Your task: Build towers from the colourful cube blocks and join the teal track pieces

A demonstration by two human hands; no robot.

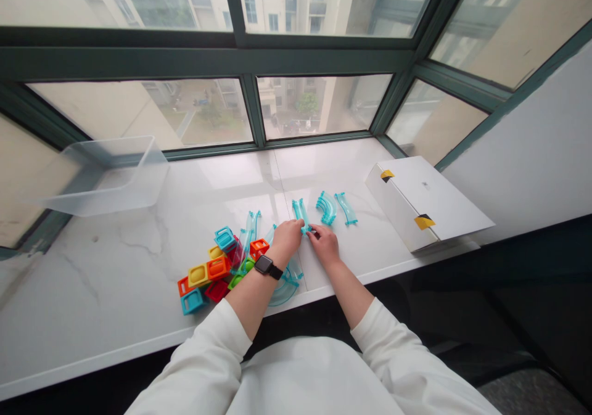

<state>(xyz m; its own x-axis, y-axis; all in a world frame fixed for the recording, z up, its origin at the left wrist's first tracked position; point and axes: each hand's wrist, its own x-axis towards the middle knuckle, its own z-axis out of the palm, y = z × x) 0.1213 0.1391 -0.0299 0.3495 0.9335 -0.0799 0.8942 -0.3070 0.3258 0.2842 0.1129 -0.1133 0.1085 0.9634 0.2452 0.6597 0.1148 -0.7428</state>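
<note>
My left hand (287, 237) and my right hand (324, 243) meet over a clear teal track piece (300, 211) lying on the white marble sill (139, 261). Both hands have fingers curled and pinched on its near end. My left wrist wears a black watch (265, 265). Left of my hands lies a pile of coloured plastic blocks (213, 271), orange, yellow, red, blue and green, mixed with more teal track pieces (250, 225). A curved teal piece (283, 288) lies under my left forearm. Two more teal pieces, one curved (326, 208) and one straight (346, 208), lie just beyond my right hand.
A clear plastic bin (106, 176) stands at the back left of the sill by the window. A flat white cardboard box (425, 204) with yellow-black tape lies at the right. Window frames run behind, and a white wall rises at right.
</note>
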